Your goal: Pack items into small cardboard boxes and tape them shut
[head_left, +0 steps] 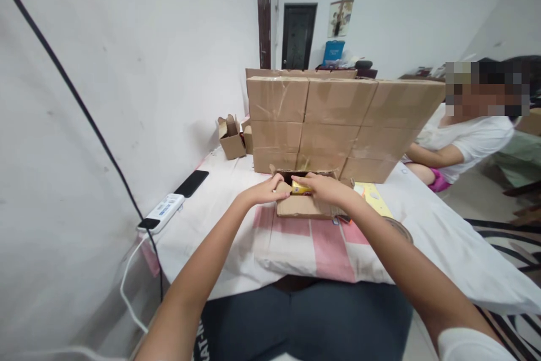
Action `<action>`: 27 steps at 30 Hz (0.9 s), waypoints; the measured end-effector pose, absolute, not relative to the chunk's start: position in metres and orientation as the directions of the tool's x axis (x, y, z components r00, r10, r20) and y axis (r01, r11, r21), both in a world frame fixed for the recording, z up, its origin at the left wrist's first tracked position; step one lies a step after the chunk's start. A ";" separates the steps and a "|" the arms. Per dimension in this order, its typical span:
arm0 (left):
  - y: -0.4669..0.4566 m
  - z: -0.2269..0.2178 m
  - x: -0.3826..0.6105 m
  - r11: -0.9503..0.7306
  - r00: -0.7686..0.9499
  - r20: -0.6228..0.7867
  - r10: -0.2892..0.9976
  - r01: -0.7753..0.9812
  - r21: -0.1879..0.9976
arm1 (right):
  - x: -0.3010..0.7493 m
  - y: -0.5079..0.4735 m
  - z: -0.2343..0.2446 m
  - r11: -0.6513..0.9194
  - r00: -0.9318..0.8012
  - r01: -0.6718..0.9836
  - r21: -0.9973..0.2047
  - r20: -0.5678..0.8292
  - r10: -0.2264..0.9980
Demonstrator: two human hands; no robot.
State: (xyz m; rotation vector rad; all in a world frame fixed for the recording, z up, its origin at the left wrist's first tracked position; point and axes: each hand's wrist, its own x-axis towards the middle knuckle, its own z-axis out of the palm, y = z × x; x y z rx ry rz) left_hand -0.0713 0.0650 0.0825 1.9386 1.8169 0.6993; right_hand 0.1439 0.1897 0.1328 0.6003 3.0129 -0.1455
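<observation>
A small open cardboard box (pixel 304 207) stands in front of me on the cloth-covered table. Something yellow (pixel 301 188), like a small packet, shows inside it. My left hand (pixel 266 191) is at the box's left end, its thumb and fingers closed on the flap there. From the right, my right hand (pixel 324 187) reaches across the opening with its fingers stretched out, the tips touching or just above the yellow packet. The right hand hides the right part of the box's inside.
A wall of taped cardboard boxes (pixel 329 119) stands right behind. Small open cartons (pixel 231 138) are at back left. A black phone (pixel 192 183) and a white power bank (pixel 163 213) with a cable lie left. A tape roll (pixel 398 228) lies right; a person (pixel 469 141) sits beyond.
</observation>
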 end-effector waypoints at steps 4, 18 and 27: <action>0.058 0.062 -0.075 -0.130 -0.018 0.201 0.979 0.705 0.698 | 0.130 0.208 0.128 0.948 -0.959 0.282 -0.150 -0.036 0.280; 0.065 0.031 -0.068 -0.179 -0.204 0.410 0.889 0.669 0.722 | 0.115 0.226 0.110 0.913 -0.950 0.162 -0.374 0.190 0.247; 0.061 0.026 -0.073 -0.343 -0.003 0.491 0.871 0.711 0.614 | 0.178 0.256 0.120 0.835 -0.810 0.301 -0.460 0.338 0.479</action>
